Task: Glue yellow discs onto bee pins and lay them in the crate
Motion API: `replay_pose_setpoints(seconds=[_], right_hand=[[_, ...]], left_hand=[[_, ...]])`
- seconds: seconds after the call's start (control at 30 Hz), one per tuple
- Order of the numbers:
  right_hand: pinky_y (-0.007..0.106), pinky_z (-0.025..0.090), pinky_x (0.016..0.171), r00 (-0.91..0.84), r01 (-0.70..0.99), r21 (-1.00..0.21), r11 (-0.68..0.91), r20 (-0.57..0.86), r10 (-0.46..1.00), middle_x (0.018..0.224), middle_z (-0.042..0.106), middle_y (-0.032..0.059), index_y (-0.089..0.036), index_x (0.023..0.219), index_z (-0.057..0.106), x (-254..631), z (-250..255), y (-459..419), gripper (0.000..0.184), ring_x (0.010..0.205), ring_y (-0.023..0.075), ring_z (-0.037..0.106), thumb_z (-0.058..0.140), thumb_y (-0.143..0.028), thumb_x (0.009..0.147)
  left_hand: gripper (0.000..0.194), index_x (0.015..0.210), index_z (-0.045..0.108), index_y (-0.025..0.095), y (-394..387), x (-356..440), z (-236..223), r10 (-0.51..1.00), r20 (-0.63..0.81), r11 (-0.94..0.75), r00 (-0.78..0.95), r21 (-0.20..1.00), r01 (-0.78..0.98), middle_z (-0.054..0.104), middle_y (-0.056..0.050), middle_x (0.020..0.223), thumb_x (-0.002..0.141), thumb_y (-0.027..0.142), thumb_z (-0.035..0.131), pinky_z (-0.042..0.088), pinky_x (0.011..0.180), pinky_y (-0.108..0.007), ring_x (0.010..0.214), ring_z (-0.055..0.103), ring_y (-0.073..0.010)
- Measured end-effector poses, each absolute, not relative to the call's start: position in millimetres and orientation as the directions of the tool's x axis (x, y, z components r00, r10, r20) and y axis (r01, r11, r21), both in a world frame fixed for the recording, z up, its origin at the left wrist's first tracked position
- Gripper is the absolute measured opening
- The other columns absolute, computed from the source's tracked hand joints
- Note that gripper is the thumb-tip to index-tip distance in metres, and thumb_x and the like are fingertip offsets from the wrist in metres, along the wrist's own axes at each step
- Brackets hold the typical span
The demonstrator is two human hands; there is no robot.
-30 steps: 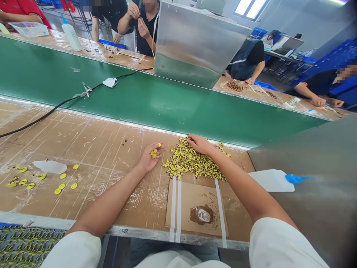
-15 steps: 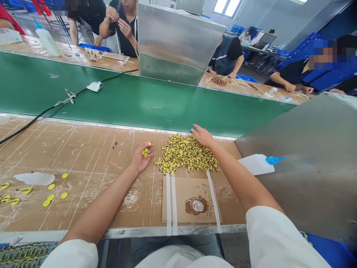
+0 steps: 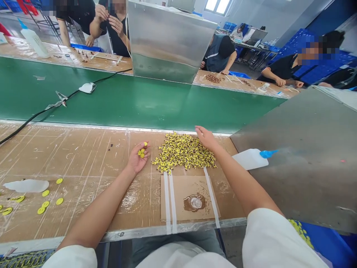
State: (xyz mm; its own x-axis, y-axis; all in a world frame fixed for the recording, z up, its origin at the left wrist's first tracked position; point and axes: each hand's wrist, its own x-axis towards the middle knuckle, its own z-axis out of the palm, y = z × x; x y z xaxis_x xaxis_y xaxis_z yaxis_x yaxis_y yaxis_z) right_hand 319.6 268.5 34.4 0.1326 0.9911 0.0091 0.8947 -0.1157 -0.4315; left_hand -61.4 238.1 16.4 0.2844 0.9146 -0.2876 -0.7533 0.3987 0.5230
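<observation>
My left fingers point(image 3: 141, 152) curled loosely around yellow discs point(image 3: 141, 153); my right point(image 3: 205, 137), empty and loosely spread, hovered at the pile's point(image 3: 185, 152) far edge. Bare surface point(image 3: 92, 156) lay leftward.

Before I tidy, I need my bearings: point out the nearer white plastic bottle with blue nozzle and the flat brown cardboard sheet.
Nearer white plastic bottle with blue nozzle point(image 3: 253, 159), head view: its body.
Flat brown cardboard sheet point(image 3: 189, 183), head view: bare area, upper middle.

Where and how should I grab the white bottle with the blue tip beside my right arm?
Probably around the broad white body of the bottle, from above: it appears to lie on its side, and the blue tip is narrow.
</observation>
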Motion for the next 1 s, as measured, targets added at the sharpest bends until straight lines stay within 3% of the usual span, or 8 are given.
replay_pose_setpoints(seconds=[0.07,0.27,0.47,0.57,0.7,0.83,0.9,1.0], right_hand=[[0.054,0.036,0.118,0.261,0.878,-0.42,-0.23,0.019,0.965,0.148,0.055,0.0129,-0.021,0.145,0.053,334.2,36.0,270.3,0.072,0.138,0.0335,0.051,0.019,-0.066,0.101],[0.05,0.048,0.107,0.328,0.86,-0.407,-0.307,-0.019,0.944,0.133,0.062,0.0104,-0.019,0.125,0.063,357.0,26.1,252.8,0.04,0.12,0.0233,0.061,0.058,-0.049,0.098],[0.05,0.044,0.111,0.309,0.867,-0.447,-0.219,0.137,0.941,0.137,0.063,0.0189,-0.014,0.131,0.063,354.9,32.7,213.4,0.055,0.128,0.0333,0.059,0.033,-0.051,0.102],[0.048,0.045,0.108,0.358,0.859,-0.469,-0.207,0.262,0.896,0.137,0.064,0.0167,-0.015,0.137,0.057,347.1,40.8,175.7,0.057,0.126,0.0311,0.061,0.026,-0.049,0.103],[0.038,0.053,0.089,0.436,0.841,-0.497,-0.214,0.387,0.813,0.114,0.074,0.0118,-0.019,0.122,0.064,333.7,33.1,109.1,0.052,0.095,0.0233,0.07,0.03,-0.053,0.103],[0.036,0.053,0.072,0.457,0.836,-0.491,-0.244,0.38,0.804,0.091,0.074,0.0093,-0.016,0.11,0.07,328.7,4.0,64.9,0.049,0.065,0.0186,0.06,0.051,-0.058,0.093],[0.038,0.053,0.074,0.44,0.843,-0.486,-0.229,0.381,0.813,0.095,0.071,0.0112,-0.015,0.112,0.071,330.2,-9.6,57.9,0.053,0.066,0.0185,0.058,0.057,-0.06,0.088],[0.042,0.052,0.085,0.403,0.866,-0.457,-0.201,0.403,0.822,0.103,0.065,0.0147,-0.015,0.112,0.073,334.1,-22.3,58.4,0.055,0.087,0.0244,0.061,0.06,-0.062,0.086]], left_hand=[[0.025,0.093,0.074,0.011,238.0,-61.3,16.8,0.914,-0.284,0.4,0.288,0.525,-0.751,0.069,-0.003,0.08,0.071,0.02,0.08,0.036,0.046,-0.016,0.055,0.046,-0.0027],[0.025,0.094,0.073,0.01,238.6,-61.8,16.0,0.917,-0.278,0.395,0.286,0.53,-0.751,0.069,-0.003,0.079,0.071,0.019,0.079,0.037,0.045,-0.016,0.054,0.046,-0.0027],[0.026,0.096,0.072,0.01,238.5,-60.9,17.4,0.913,-0.282,0.405,0.296,0.525,-0.749,0.07,-0.002,0.079,0.072,0.016,0.078,0.037,0.045,-0.015,0.053,0.046,-0.0023],[0.025,0.096,0.072,0.011,238.8,-60.2,18.9,0.909,-0.291,0.412,0.298,0.524,-0.745,0.07,-0.002,0.08,0.072,0.014,0.078,0.037,0.045,-0.015,0.054,0.048,-0.0023],[0.017,0.095,0.073,0.011,238.1,-60.0,18.7,0.918,-0.272,0.395,0.29,0.55,-0.736,0.074,-0.004,0.087,0.079,0.011,0.074,0.04,0.046,-0.013,0.057,0.05,-0.0023],[0.015,0.095,0.074,0.015,231.6,-59.9,16.9,0.936,-0.225,0.353,0.272,0.586,-0.729,0.075,-0.002,0.091,0.091,0.007,0.062,0.041,0.049,-0.01,0.062,0.052,-0.0019],[0.018,0.096,0.075,0.016,226.0,-59.0,15.7,0.94,-0.217,0.34,0.262,0.602,-0.722,0.076,-0.002,0.09,0.09,0.006,0.062,0.042,0.05,-0.01,0.063,0.052,-0.0019],[0.018,0.097,0.075,0.016,215.9,-56.2,14.3,0.949,-0.212,0.315,0.233,0.634,-0.706,0.075,-0.003,0.088,0.083,0.006,0.071,0.041,0.05,-0.011,0.06,0.052,-0.0023]])
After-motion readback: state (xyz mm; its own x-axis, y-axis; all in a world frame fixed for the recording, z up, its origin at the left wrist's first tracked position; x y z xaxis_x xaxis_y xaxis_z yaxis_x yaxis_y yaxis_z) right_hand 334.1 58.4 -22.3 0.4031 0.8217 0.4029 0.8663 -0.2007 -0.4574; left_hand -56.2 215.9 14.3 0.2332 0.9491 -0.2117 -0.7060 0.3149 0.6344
